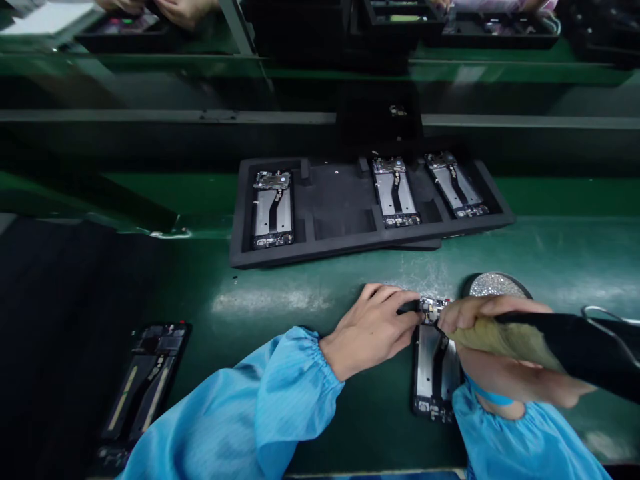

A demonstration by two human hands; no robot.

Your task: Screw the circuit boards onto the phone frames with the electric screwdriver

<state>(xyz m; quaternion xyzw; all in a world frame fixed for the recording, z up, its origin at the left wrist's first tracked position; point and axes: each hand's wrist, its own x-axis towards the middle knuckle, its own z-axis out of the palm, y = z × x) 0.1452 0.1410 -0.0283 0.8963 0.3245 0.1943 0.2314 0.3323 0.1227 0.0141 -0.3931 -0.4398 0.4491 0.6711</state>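
An open phone body (431,363) lies on the green work surface (310,293) near me. My left hand (373,327) rests on its top left corner, fingers curled and pressed against the edge. My right hand (500,347) is wrapped around a black power screwdriver (560,343) with tan tape round its front; its tip sits at the top of the phone. Both arms wear light blue sleeves.
A black foam tray (345,220) behind holds three phone bodies, with empty slots in the middle. Another phone body (145,383) lies at the left. A round dish of tiny screws (495,285) sits by my right hand. Other people's hands (165,8) work at the far side.
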